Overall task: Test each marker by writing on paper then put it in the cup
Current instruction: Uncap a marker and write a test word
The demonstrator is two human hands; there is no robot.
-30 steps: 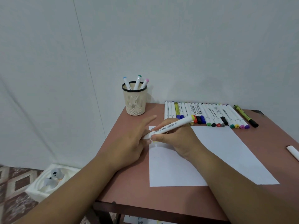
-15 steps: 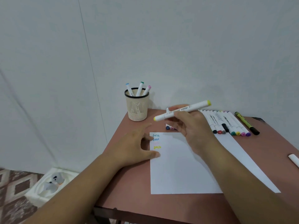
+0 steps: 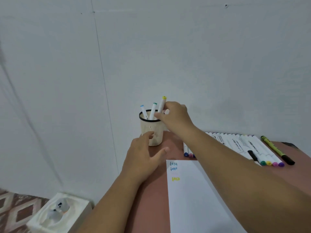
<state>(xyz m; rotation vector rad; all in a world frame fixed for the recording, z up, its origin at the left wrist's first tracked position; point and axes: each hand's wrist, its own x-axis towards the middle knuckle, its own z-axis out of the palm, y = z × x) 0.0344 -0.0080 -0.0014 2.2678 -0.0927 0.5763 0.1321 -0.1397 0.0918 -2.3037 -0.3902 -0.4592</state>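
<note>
You have one wide-angle view from your head, looking forward and down across the table (image 3: 158,199) toward the wall (image 3: 185,56). It sits close above your forearms, the floor showing at lower left.

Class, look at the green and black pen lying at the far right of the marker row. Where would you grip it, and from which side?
Pinch the green and black pen at mid-barrel from above. It lies flat on the table, slightly apart from the marker row, and its right side is open, leaving room for fingers on both sides.
</note>
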